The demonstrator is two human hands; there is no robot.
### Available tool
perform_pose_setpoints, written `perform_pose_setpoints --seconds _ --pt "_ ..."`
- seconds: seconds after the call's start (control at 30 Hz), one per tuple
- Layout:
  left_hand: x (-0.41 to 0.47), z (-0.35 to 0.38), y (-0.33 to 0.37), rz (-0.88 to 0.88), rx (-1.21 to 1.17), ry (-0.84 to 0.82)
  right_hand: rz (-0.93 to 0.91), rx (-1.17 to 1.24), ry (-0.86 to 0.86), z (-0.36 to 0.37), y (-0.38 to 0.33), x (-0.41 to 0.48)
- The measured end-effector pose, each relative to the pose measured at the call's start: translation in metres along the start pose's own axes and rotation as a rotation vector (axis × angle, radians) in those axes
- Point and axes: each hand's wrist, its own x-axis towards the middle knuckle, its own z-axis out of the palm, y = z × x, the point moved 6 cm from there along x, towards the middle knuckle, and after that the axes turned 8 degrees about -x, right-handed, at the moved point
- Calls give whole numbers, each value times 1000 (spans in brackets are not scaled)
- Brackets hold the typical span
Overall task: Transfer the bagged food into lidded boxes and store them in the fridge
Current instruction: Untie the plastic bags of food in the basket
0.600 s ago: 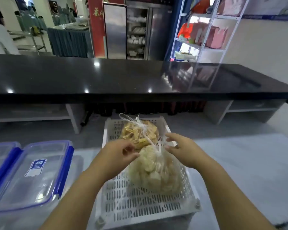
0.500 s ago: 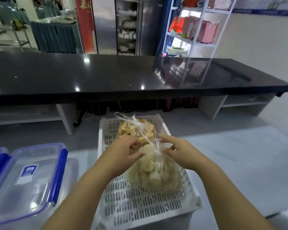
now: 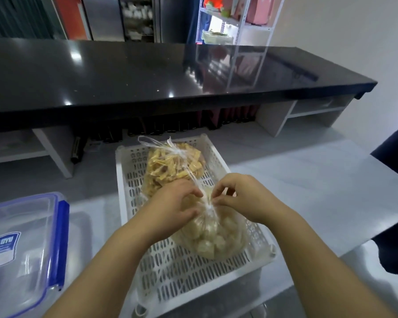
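Pinching the knotted neck [image 3: 206, 205] of a clear plastic bag of pale, chunky food [image 3: 216, 235] with both hands. Lying at the near right of a white slotted plastic basket [image 3: 193, 278], with the bag's bulk resting on the basket floor.

Closing in from the left with the left hand [image 3: 170, 207], curling the fingers and pressing the thumb and fingertips against the twisted plastic. Nipping the knot from the right with the right hand [image 3: 246, 200], thumb and forefinger together on it, keeping the other fingers bent and slightly raised.

Lying just behind in the same basket and touching the first bag: a second clear bag of yellow-orange strips [image 3: 172, 166], tied at the top, loose ends sticking up.

Sitting on a pale grey table [image 3: 308, 191]. Resting to the left, apart from the basket: a transparent rectangular lidded box [image 3: 25, 246] with a blue clasp [image 3: 61, 244]; contents hard to tell through the lid.

Stretching across beyond: a long glossy black counter [image 3: 124, 74].
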Motion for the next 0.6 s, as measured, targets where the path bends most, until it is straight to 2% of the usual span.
perform_pose_setpoints --seconds 0.13,0.2,0.37,0.5,0.6 --pt "0 2 0 4 -21 19 -119 -174 -54 0 -9 6" --pt "0 3 -1 -6 -29 27 -166 -231 -23 -4 -12 9" --pt "-1 7 -6 -66 -97 36 -98 -78 176 -27 1 12" --pt "0 8 -7 -109 -143 53 -53 -10 461 -49 12 16" --pt "0 8 -6 -144 -141 68 -6 77 479 -48 21 23"
